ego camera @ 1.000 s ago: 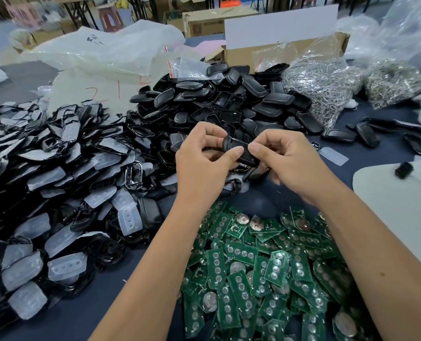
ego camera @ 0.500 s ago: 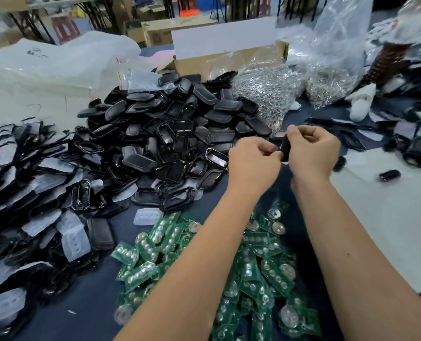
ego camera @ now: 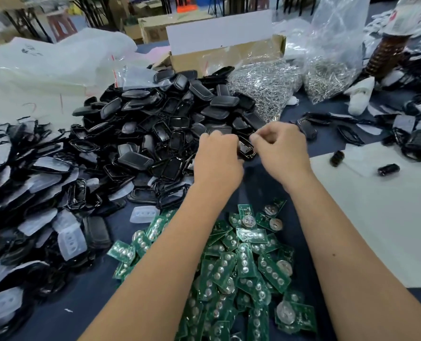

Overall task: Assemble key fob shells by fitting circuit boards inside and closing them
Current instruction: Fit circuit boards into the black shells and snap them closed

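Note:
A black key fob shell (ego camera: 246, 150) sits between my two hands, above the dark blue table. My left hand (ego camera: 218, 156) grips its left side with curled fingers. My right hand (ego camera: 279, 148) has its fingers curled at the shell's right end; the contact is partly hidden. A heap of green circuit boards (ego camera: 244, 267) with round silver cells lies under my forearms. A big pile of black shell halves (ego camera: 170, 124) lies behind my left hand.
Black frames with translucent button pads (ego camera: 44, 193) cover the left. Bags of metal rings (ego camera: 266, 87) and a cardboard box (ego camera: 226, 52) stand at the back. A white sheet (ego camera: 377, 212) at the right carries two closed fobs (ego camera: 388, 169).
My view has swung left and back. Both hands have stayed together on the shell, now lower and nearer the shell pile's edge.

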